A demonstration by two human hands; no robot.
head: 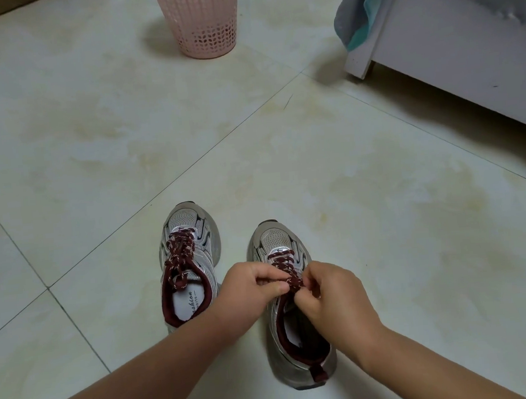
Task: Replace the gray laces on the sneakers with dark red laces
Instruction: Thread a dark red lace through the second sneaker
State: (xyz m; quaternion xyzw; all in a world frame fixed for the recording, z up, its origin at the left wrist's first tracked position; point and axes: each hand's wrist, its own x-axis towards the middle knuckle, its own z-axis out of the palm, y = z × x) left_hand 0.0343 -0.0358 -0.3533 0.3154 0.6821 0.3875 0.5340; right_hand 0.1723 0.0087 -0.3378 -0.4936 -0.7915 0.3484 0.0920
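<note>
Two sneakers stand side by side on the tiled floor [282, 135], toes pointing away from the person. The left sneaker [191, 261] already carries a dark red lace [178, 258], crossed up the eyelets and knotted near the tongue. The right sneaker [290, 307] has its own red lace [284, 262] threaded through the lower eyelets, and both hands work at the top of it.

The left hand [250, 290] pinches the lace between thumb and forefinger, its fingers [273, 289] closed on the cord. The right hand [333, 294] does the same from the other side, fingertips pressed together on the lace just above the shoe's opening. The two hands nearly touch over the tongue. No gray lace is in view.

The lace looks like a soft, round woven cord with pale flecks: light, limp and fairly grippy, so it should hold a knot but will flop wherever it is not held taut. It is best taken close to the knot or near the stiff tips, with a fingertip pinch and even tension on both ends. The sneaker is light and may slide on the smooth tile if pulled hard, so the pull should go sideways, one end against the other, not upward.

A pink basket [202, 21] and a white bed frame [434, 69] stand well apart from the shoes.
</note>
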